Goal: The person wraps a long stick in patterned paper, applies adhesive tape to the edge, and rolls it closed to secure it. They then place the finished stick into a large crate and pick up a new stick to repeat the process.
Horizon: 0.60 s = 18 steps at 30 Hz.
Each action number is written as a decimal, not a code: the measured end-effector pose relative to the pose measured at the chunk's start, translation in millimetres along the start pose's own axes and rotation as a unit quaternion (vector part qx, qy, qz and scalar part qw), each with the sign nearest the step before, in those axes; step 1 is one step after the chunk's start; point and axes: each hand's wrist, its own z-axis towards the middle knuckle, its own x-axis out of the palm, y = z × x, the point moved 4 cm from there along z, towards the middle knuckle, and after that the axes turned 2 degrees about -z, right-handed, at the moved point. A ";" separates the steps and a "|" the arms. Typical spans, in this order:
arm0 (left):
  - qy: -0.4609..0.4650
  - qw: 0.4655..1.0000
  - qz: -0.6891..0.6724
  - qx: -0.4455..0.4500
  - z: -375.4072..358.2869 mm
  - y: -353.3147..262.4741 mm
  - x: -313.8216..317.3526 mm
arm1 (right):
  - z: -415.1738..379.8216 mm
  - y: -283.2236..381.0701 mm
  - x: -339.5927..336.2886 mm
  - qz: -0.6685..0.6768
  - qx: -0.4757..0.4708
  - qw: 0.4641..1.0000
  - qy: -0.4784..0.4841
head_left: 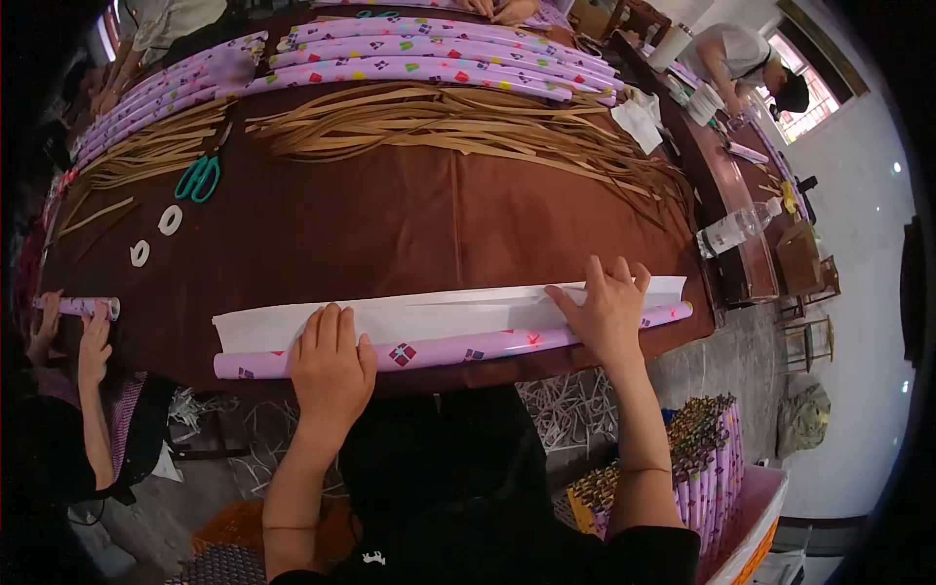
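Note:
A partly rolled sheet of purple patterned wrapping paper lies across the near edge of the brown-covered table, its white inner side showing behind the roll. On the left part of the roll rests my left hand, palm down, fingers stretched out. My right hand is at the right part, its fingers spread over the white side and the roll. Neither hand is wrapped around the paper.
Brown strips and finished purple rolls lie at the back. Teal scissors and two white tape rings are at left. Co-workers' hands work at left and beyond. A bottle stands right; a crate of rolls sits below.

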 end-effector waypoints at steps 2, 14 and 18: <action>0.011 1.000 -0.012 -0.003 0.4 0.2 -0.9 | 0.5 3.9 -0.2 -0.018 0.003 1.000 -0.008; 0.018 1.000 -0.004 -0.006 -5.0 12.0 1.0 | -4.5 21.4 -0.5 -0.033 0.022 0.999 -0.013; 0.018 1.000 -0.002 0.011 -4.6 12.0 -3.0 | -4.0 26.7 -0.5 -0.033 0.033 0.998 -0.030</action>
